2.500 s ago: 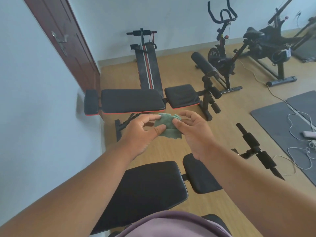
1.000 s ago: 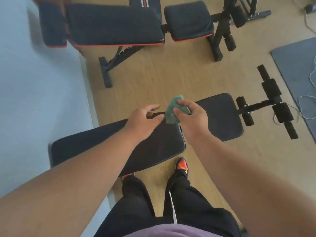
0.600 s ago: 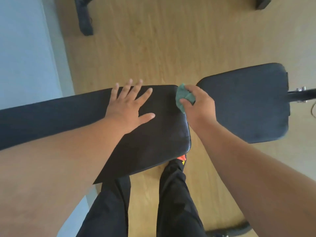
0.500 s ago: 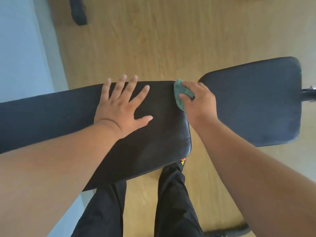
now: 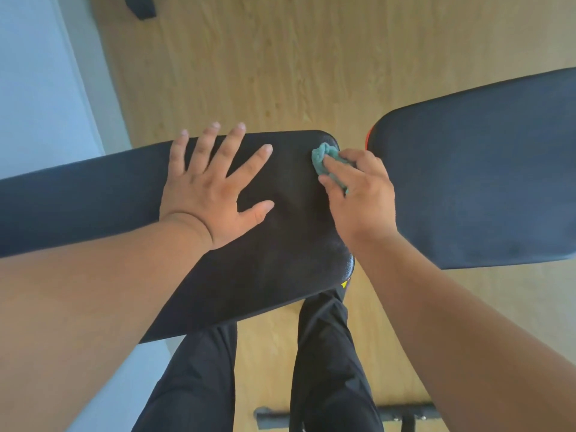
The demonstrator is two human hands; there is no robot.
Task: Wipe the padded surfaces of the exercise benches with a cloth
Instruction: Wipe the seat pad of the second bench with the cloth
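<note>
One cloth (image 5: 324,159) bunched under right hand (image 5: 361,198), back pad (image 5: 280,229) corner

Looks like a home gym or small workout room. Main evidence: a black padded backrest pad (image 5: 280,232) in the centre, textured vinyl, with a separate seat pad (image 5: 480,182) just to its right showing orange-red trim at the near-side gap. Both are parts of a weight bench. Black steel floor bar (image 5: 405,414) with bolts at the near edge. Another black equipment foot (image 5: 140,6) on the floor at far left. Floor (image 5: 296,63) is light wood-look laminate, domestic type. Plain pale wall (image 5: 34,73) with a white skirting strip on the left, close to the bench.
</note>
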